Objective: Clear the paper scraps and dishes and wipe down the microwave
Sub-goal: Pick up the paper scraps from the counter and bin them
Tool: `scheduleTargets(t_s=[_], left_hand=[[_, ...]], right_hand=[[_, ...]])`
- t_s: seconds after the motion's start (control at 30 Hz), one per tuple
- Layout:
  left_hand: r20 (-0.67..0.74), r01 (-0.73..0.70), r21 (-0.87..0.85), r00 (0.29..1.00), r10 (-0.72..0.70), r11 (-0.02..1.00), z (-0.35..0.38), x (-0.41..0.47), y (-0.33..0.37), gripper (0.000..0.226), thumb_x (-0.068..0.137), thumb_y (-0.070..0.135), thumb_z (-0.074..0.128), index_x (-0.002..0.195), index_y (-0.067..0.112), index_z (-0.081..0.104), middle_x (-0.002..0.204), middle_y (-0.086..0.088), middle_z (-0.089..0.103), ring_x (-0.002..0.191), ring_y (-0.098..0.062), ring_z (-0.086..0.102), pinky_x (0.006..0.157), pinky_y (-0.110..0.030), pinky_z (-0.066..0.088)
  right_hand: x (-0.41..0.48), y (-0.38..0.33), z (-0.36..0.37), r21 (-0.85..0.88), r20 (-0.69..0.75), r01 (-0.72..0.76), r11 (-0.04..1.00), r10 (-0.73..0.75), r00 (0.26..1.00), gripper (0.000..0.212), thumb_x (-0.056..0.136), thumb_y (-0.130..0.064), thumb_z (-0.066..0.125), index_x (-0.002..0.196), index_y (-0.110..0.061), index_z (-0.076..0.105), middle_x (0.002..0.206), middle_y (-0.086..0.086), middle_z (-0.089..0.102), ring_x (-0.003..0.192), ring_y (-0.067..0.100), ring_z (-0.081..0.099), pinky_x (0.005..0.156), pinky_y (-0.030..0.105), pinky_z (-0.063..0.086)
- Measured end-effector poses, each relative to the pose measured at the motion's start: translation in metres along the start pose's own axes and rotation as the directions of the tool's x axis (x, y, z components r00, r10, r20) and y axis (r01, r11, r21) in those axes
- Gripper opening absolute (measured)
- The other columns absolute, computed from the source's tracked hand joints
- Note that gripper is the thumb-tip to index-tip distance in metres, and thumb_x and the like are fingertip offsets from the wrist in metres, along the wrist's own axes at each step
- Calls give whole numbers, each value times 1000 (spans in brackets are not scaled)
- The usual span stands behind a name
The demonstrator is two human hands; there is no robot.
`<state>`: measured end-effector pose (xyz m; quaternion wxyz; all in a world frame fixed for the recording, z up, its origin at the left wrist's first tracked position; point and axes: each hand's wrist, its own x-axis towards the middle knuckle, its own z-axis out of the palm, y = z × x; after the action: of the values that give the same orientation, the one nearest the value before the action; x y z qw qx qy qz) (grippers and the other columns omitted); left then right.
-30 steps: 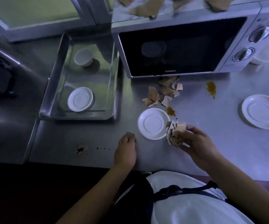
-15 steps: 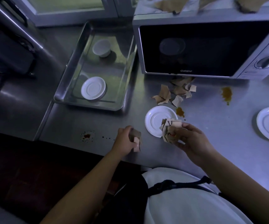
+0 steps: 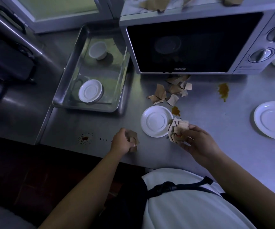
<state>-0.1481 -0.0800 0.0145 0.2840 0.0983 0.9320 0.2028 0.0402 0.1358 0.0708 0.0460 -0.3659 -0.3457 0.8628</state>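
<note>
A: What are the hands doing?
B: The left hand (image 3: 122, 143) is clutching a paper scrap (image 3: 133, 140) at the counter edge, and the right hand (image 3: 197, 142) is gripping a wad of scraps (image 3: 177, 130) beside the saucer (image 3: 155, 121).
A: And the tray (image 3: 67, 90)?
B: It's holding a small plate (image 3: 90, 90) and a cup (image 3: 98, 50), sitting left of the microwave (image 3: 194, 42).

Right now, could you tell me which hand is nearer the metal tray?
Left. The left hand is just before the tray; the right hand is farther right, past the saucer.
</note>
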Motion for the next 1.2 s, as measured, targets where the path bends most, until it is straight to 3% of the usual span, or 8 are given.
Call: scheduleTargets(t_s=[0.13, 0.3, 0.47, 0.67, 0.77, 0.83, 0.97, 1.2], left_hand=[[-34, 62, 35, 998, -61, 997, 2, -7, 4, 44, 66, 11, 89, 103, 7, 64, 110, -14, 65, 99, -31, 64, 82, -35, 51], [-82, 39, 95, 996, -31, 995, 2, -8, 6, 73, 64, 15, 90, 129, 13, 56, 130, -12, 51, 116, -31, 55, 96, -35, 48], [-102, 103, 100, 991, -92, 990, 9, -9, 10, 39, 68, 16, 87, 102, 11, 69, 108, -10, 71, 100, -29, 66, 86, -34, 54], [-112, 106, 83, 989, -96, 991, 11, -17, 13, 19, 75, 25, 82, 88, 15, 73, 98, -9, 74, 92, -27, 68, 81, -33, 52], [-185, 43, -13, 982, -45, 999, 13, -40, 22, 31, 78, 32, 80, 67, 8, 63, 66, -19, 56, 64, -36, 48, 57, -36, 42], [-207, 2, -165, 978, -37, 986, 15, -61, 37, 35, 69, 29, 81, 63, 5, 56, 59, -8, 42, 61, -22, 31, 52, -30, 30], [-61, -64, -559, 997, 37, 827, 16, -104, 73, 13, 77, 8, 78, 75, 18, 70, 62, 12, 65, 55, -2, 57, 53, -14, 44], [87, -84, -721, 974, 210, 688, 18, -143, 124, 16, 98, 18, 60, 97, 20, 76, 86, -7, 74, 72, -16, 68, 65, -29, 56]], right_hand=[[-2, -1, -9, 14, 45, -9, 1000, 8, 999, 33, 89, -3, 58, 73, -23, 79, 83, 7, 75, 72, 16, 73, 59, 26, 57], [-8, -3, -20, 16, 70, -49, 999, 48, 996, 16, 73, -6, 68, 80, -16, 78, 83, 10, 73, 72, 21, 72, 63, 26, 58], [-13, -1, -41, -23, 1, -78, 997, 78, 997, 17, 84, -1, 64, 96, -10, 72, 89, 12, 71, 73, 19, 71, 63, 28, 58], [-26, -12, -59, -60, 34, -48, 997, 50, 998, 19, 73, -7, 69, 83, -19, 80, 91, 8, 75, 77, 17, 73, 64, 26, 59], [-29, -12, -68, -63, 29, -41, 997, 43, 999, 25, 88, -1, 61, 87, -17, 79, 94, 10, 76, 78, 18, 74, 63, 27, 58], [-32, -14, -70, -63, 45, -28, 998, 31, 998, 27, 91, 1, 58, 86, -15, 79, 93, 12, 75, 77, 19, 73, 64, 28, 59], [-39, -16, -63, -61, 128, -12, 998, 20, 992, 17, 91, 2, 56, 99, -4, 70, 92, 15, 70, 76, 20, 70, 70, 29, 58], [-54, -11, -34, -64, 299, 112, 992, -88, 950, 20, 89, 9, 55, 95, -1, 71, 92, 18, 72, 76, 23, 69, 69, 32, 58]])
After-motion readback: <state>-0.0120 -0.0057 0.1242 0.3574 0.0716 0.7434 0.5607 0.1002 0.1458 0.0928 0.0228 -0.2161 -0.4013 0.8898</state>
